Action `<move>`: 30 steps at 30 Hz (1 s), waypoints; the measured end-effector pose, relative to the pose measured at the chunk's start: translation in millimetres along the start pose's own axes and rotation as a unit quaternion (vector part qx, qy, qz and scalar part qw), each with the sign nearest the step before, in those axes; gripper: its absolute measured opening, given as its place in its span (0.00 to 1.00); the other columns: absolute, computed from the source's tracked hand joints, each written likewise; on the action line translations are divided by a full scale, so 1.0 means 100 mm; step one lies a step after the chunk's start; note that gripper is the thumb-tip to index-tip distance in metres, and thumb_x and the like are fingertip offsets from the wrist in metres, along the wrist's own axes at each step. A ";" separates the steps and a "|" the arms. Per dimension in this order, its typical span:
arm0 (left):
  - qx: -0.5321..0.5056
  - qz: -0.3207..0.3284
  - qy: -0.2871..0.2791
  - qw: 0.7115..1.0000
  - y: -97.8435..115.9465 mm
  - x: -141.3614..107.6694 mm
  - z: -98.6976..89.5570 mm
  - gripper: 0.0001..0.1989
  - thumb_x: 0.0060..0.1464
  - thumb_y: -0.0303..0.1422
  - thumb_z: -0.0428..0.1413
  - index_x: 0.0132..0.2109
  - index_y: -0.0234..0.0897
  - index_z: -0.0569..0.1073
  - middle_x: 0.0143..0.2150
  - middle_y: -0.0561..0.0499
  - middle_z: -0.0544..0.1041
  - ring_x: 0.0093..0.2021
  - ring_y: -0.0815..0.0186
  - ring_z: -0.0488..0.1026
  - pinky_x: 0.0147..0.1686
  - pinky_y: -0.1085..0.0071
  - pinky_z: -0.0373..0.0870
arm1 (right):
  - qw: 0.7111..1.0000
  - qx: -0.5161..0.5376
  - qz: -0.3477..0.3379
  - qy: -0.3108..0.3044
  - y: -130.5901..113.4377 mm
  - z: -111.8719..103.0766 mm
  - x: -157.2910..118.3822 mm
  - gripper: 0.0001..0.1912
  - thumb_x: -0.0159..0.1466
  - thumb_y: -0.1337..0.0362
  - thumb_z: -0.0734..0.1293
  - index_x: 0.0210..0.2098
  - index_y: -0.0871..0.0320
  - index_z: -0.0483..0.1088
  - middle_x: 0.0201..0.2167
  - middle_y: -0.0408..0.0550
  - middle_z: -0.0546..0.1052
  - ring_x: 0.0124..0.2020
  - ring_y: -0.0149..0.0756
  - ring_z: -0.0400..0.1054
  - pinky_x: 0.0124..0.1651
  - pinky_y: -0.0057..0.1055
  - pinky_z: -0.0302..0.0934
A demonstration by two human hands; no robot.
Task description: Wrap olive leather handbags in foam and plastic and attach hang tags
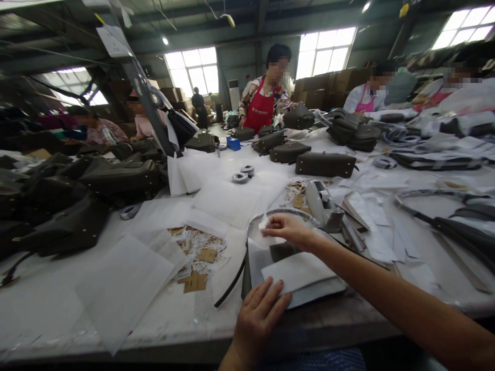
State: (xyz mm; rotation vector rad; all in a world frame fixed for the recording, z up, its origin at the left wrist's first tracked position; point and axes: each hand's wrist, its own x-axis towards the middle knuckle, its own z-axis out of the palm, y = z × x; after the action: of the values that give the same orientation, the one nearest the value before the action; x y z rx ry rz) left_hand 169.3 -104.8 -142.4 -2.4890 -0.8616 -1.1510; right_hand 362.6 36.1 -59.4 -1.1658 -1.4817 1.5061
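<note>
A dark handbag (246, 281) lies in front of me at the table's edge, partly covered by folded white wrapping sheet (301, 273). My left hand (263, 309) rests on its near side, fingers stretched out over the bag and the sheet's edge. Above the bag's far side, my right hand (286, 229) pinches a small piece of thin white wrapping (264, 222) between thumb and fingers. The wrapped handle (288, 211) arches behind that hand. A dark strap (231, 288) trails out to the left.
Brown cardboard tags (195, 282) with white strings lie left of the bag, near loose white sheets (127, 283). A tape dispenser (323, 203) stands behind my right hand. Dark bags (327, 164) line the table's far side; more are piled left (69, 221). A person in a red apron (261, 108) stands opposite.
</note>
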 end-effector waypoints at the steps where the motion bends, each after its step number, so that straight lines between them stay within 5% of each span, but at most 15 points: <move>1: 0.001 -0.002 -0.002 1.000 0.01 0.00 -0.01 0.16 0.67 0.27 0.49 0.57 0.45 0.74 0.59 0.54 0.76 0.62 0.60 0.69 0.54 0.64 0.72 | 1.000 0.006 -0.017 -0.011 -0.01 0.04 -0.11 0.21 0.53 0.51 0.77 0.35 0.58 0.70 0.34 0.44 0.78 0.39 0.33 0.73 0.46 0.31 0.66; 6: -0.002 -0.014 -0.010 1.000 0.02 0.00 -0.01 0.16 0.68 0.27 0.47 0.57 0.44 0.74 0.56 0.52 0.78 0.59 0.60 0.72 0.53 0.63 0.73 | 0.981 -0.129 -0.142 -0.013 0.11 0.11 -0.73 0.16 0.61 0.61 0.73 0.47 0.56 0.73 0.38 0.47 0.81 0.40 0.37 0.76 0.47 0.33 0.69; 9: -0.011 -0.029 0.002 1.000 0.02 -0.03 0.00 0.15 0.67 0.27 0.48 0.56 0.39 0.74 0.50 0.48 0.81 0.57 0.60 0.74 0.53 0.63 0.74 | 0.931 -0.260 -0.256 -0.030 0.23 0.13 -1.06 0.09 0.66 0.68 0.67 0.45 0.54 0.76 0.42 0.47 0.81 0.45 0.35 0.75 0.55 0.34 0.66; 12: -0.043 -0.041 0.023 0.998 0.02 -0.06 0.02 0.12 0.66 0.28 0.50 0.53 0.34 0.73 0.51 0.43 0.79 0.58 0.59 0.73 0.55 0.62 0.73 | 0.879 -0.313 -0.356 -0.056 0.36 0.17 -1.29 0.14 0.68 0.72 0.62 0.49 0.53 0.73 0.45 0.47 0.81 0.49 0.33 0.74 0.64 0.39 0.59; 17: -0.073 -0.071 0.024 0.994 0.02 -0.09 0.03 0.13 0.65 0.33 0.53 0.54 0.36 0.72 0.56 0.40 0.76 0.58 0.61 0.73 0.53 0.64 0.75 | 0.821 -0.367 -0.437 -0.030 0.46 0.27 -1.53 0.12 0.70 0.73 0.61 0.48 0.56 0.72 0.44 0.49 0.82 0.53 0.35 0.73 0.63 0.40 0.60; 21: -0.048 -0.052 -0.023 0.997 0.02 -0.05 0.00 0.18 0.66 0.28 0.51 0.60 0.42 0.71 0.61 0.45 0.73 0.60 0.60 0.70 0.55 0.63 0.72 | 0.847 -0.341 -0.385 -0.136 0.25 0.23 -1.55 0.10 0.70 0.60 0.64 0.47 0.55 0.74 0.38 0.48 0.82 0.43 0.35 0.77 0.55 0.31 0.67; 24: -0.039 -0.029 -0.027 0.998 0.02 -0.01 -0.03 0.18 0.67 0.28 0.49 0.61 0.40 0.70 0.58 0.48 0.76 0.61 0.60 0.69 0.56 0.63 0.72 | 0.885 -0.354 -0.300 -0.047 0.08 0.04 -1.29 0.14 0.70 0.56 0.62 0.50 0.54 0.75 0.42 0.49 0.81 0.45 0.36 0.75 0.52 0.31 0.67; 27: -0.027 -0.022 -0.028 0.999 0.02 0.01 -0.04 0.18 0.68 0.29 0.47 0.62 0.39 0.70 0.59 0.48 0.76 0.62 0.60 0.69 0.55 0.63 0.72 | 0.867 -0.466 -0.176 0.020 0.05 -0.18 -0.82 0.18 0.70 0.56 0.62 0.54 0.55 0.74 0.53 0.54 0.77 0.56 0.45 0.70 0.59 0.38 0.60; 30: -0.016 -0.015 -0.032 0.999 0.00 0.00 -0.03 0.19 0.69 0.32 0.45 0.62 0.38 0.69 0.59 0.47 0.75 0.62 0.59 0.69 0.54 0.62 0.74 | 0.842 -0.529 -0.090 -0.060 0.13 -0.27 -0.40 0.19 0.68 0.53 0.63 0.48 0.58 0.78 0.47 0.58 0.80 0.49 0.49 0.73 0.54 0.39 0.62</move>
State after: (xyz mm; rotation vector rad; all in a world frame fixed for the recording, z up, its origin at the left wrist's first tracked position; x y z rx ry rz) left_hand 167.9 -106.4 -140.7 -2.5609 -0.9083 -1.1079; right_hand 402.7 7.6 -65.4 -1.4412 -2.5547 0.5459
